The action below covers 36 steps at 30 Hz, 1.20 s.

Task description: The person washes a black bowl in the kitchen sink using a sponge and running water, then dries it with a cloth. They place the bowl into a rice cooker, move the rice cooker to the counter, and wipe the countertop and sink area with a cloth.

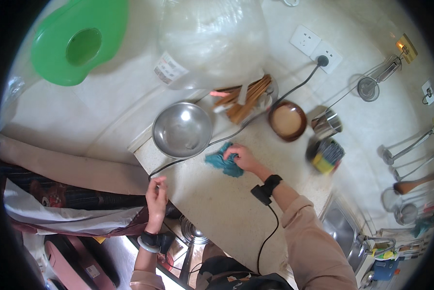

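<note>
A crumpled teal cloth (226, 161) lies on the pale countertop (217, 203), with my right hand (238, 156) gripping its upper right part. Behind and left of the cloth sits a stainless steel bowl (182, 130). A dark power cord (231, 135) runs past the bowl and cloth towards a wall socket. My left hand (157, 195) is raised near the counter's left edge, close to the cord, its fingers curled; whether it touches the cord I cannot tell. Both wrists wear black straps with small devices.
A brown bowl (287, 120), a metal cup (327, 124) and a bundle of wooden chopsticks (251, 96) stand towards the wall. A large clear plastic bag (213, 43) hangs above. At the right are a sink (338, 228) and hanging ladles (407, 148). Fabric (75, 214) lies at the left.
</note>
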Each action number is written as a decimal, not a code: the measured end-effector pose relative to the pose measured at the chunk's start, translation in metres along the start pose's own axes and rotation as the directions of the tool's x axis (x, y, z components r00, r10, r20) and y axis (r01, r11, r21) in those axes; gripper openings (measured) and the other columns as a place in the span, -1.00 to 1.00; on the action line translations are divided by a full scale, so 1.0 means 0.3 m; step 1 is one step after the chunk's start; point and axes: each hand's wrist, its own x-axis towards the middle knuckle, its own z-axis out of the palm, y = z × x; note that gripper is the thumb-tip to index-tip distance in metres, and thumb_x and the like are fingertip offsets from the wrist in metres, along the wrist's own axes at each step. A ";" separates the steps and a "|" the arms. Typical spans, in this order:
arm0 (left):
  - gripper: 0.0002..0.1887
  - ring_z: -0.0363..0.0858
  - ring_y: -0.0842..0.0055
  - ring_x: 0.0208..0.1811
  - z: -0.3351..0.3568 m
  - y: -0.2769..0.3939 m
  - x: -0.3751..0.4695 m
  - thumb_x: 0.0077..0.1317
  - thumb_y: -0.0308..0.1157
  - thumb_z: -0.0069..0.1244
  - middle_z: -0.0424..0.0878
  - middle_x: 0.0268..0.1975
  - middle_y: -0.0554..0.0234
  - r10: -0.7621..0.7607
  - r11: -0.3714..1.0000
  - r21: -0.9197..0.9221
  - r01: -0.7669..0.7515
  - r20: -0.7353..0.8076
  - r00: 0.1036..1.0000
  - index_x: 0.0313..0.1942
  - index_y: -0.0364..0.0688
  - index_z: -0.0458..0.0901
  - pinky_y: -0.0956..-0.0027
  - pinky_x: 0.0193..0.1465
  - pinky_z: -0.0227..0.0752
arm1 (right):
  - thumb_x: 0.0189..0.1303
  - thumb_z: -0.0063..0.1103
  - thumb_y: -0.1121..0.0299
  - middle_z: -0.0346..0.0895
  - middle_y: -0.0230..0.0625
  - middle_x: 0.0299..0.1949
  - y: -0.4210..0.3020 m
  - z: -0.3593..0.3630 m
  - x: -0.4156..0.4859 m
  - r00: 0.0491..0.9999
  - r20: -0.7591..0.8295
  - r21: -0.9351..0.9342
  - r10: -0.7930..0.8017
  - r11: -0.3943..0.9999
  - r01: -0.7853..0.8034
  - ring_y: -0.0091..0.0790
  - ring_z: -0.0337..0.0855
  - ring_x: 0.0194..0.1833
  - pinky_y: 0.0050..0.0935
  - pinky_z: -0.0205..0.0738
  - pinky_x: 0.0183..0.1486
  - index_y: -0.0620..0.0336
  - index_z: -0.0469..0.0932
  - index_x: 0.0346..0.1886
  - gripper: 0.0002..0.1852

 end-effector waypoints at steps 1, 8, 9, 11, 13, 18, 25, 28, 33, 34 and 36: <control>-0.86 0.21 0.88 -0.63 0.005 -0.009 -0.025 0.37 -0.41 -0.11 0.39 -0.50 0.58 -0.013 0.997 0.073 0.012 0.021 1.000 -0.12 -0.18 0.53 0.71 -0.61 0.06 | -0.15 -0.11 0.73 0.58 -0.19 -0.21 0.008 -0.038 -0.013 0.993 0.099 0.047 0.068 0.996 -0.073 -0.12 0.51 -0.11 -0.31 0.37 -0.03 0.14 0.61 -0.27 -0.60; -0.89 0.38 0.73 -0.57 0.108 -0.045 -0.123 0.27 -0.54 -0.06 0.47 -0.51 0.32 -0.017 0.950 0.311 -0.026 0.135 0.991 -0.21 -0.26 0.57 0.56 -0.53 0.24 | 0.00 0.08 0.56 0.56 -0.32 -0.09 -0.015 -0.014 -0.011 0.903 -0.420 -0.299 0.094 0.925 -0.235 -0.18 0.44 -0.04 -0.32 0.29 0.01 0.02 0.59 -0.09 -0.65; -0.87 0.44 0.60 -0.56 0.132 -0.041 -0.120 0.24 -0.55 -0.04 0.49 -0.46 0.22 0.012 0.930 0.359 -0.074 0.172 0.985 -0.20 -0.27 0.56 0.49 -0.52 0.29 | -0.01 0.10 0.56 0.55 -0.35 -0.07 -0.040 0.034 -0.045 0.912 -0.410 -0.375 -0.026 0.916 -0.142 -0.20 0.43 -0.04 -0.32 0.29 0.01 0.02 0.58 -0.09 -0.64; -0.85 0.48 0.49 -0.54 0.181 -0.028 -0.126 0.23 -0.56 -0.03 0.48 -0.41 0.15 0.189 0.879 0.388 -0.277 0.250 0.950 -0.19 -0.27 0.56 0.45 -0.50 0.32 | -0.04 0.15 0.56 0.51 -0.42 -0.01 -0.094 0.125 -0.139 0.919 -0.352 -0.530 -0.178 0.847 -0.039 -0.23 0.40 -0.05 -0.30 0.28 0.01 0.02 0.56 -0.08 -0.63; -0.83 0.52 0.35 -0.50 0.223 -0.012 -0.136 0.21 -0.57 -0.03 0.47 -0.31 0.05 0.220 0.841 0.415 -0.346 0.322 0.921 -0.18 -0.27 0.55 0.40 -0.46 0.36 | -0.06 0.15 0.57 0.49 -0.45 0.00 -0.102 0.106 -0.211 0.954 -0.237 -0.433 -0.185 0.899 0.067 -0.22 0.39 -0.09 -0.29 0.29 -0.02 0.02 0.56 -0.13 -0.64; -0.84 0.51 0.42 -0.49 0.283 0.009 -0.174 0.21 -0.58 -0.05 0.44 -0.31 0.11 0.168 0.848 0.391 -0.358 0.442 0.881 -0.19 -0.26 0.55 0.42 -0.44 0.35 | -0.14 0.23 0.52 0.50 -0.37 -0.05 -0.053 -0.107 -0.392 0.996 -0.009 -0.380 0.092 0.921 -0.088 -0.15 0.39 -0.08 -0.31 0.33 -0.03 0.03 0.56 -0.17 -0.65; -0.84 0.50 0.48 -0.46 0.406 -0.019 -0.284 0.19 -0.59 -0.07 0.43 -0.32 0.17 0.115 0.821 0.404 -0.403 0.575 0.810 -0.22 -0.24 0.57 0.44 -0.42 0.36 | -0.12 0.11 0.57 0.40 -0.29 0.09 -0.113 -0.049 -0.685 0.902 -0.431 -0.716 -0.028 0.619 -0.323 -0.12 0.38 0.00 -0.31 0.29 0.05 0.07 0.46 0.05 -0.47; -0.78 0.53 0.47 -0.40 0.515 -0.013 -0.375 0.18 -0.58 -0.06 0.44 -0.29 0.15 0.082 0.847 0.345 -0.404 0.666 0.742 -0.15 -0.21 0.55 0.46 -0.36 0.40 | -0.08 0.07 0.58 0.38 -0.30 0.08 -0.139 -0.021 -0.839 0.935 -0.336 -0.621 0.115 0.719 -0.312 -0.16 0.38 -0.01 -0.31 0.29 0.05 0.06 0.40 0.15 -0.41; -0.57 0.55 0.44 -0.17 0.854 -0.008 -0.588 0.25 -0.46 -0.01 0.48 -0.06 0.08 0.318 0.832 0.073 -0.550 0.749 0.582 0.13 -0.23 0.33 0.42 -0.13 0.46 | 0.00 0.00 0.64 0.41 -0.35 -0.11 -0.158 -0.147 -1.096 0.647 -0.363 0.652 0.670 0.679 -0.338 -0.35 0.45 -0.12 -0.33 0.38 -0.02 0.06 0.43 0.09 -0.50; -0.52 0.54 0.44 -0.09 0.930 -0.008 -0.642 0.27 -0.44 -0.01 0.47 0.00 0.08 0.374 0.837 -0.014 -0.547 0.744 0.553 0.18 -0.24 0.28 0.41 -0.05 0.46 | 0.01 0.01 0.63 0.41 -0.35 -0.13 -0.176 -0.175 -1.167 0.618 -0.413 0.762 0.669 0.625 -0.167 -0.38 0.46 -0.15 -0.36 0.39 -0.05 0.07 0.43 0.07 -0.53; -0.51 0.51 0.39 0.01 1.061 -0.012 -0.754 0.35 -0.29 -0.07 0.43 0.10 0.06 -0.010 0.997 0.047 -0.068 0.885 0.465 0.21 -0.26 0.23 0.34 0.07 0.41 | 0.05 0.02 0.61 0.40 -0.37 -0.17 -0.223 -0.206 -1.306 0.547 -0.515 0.850 0.660 0.476 0.225 -0.44 0.46 -0.21 -0.43 0.41 -0.11 0.09 0.44 0.02 -0.59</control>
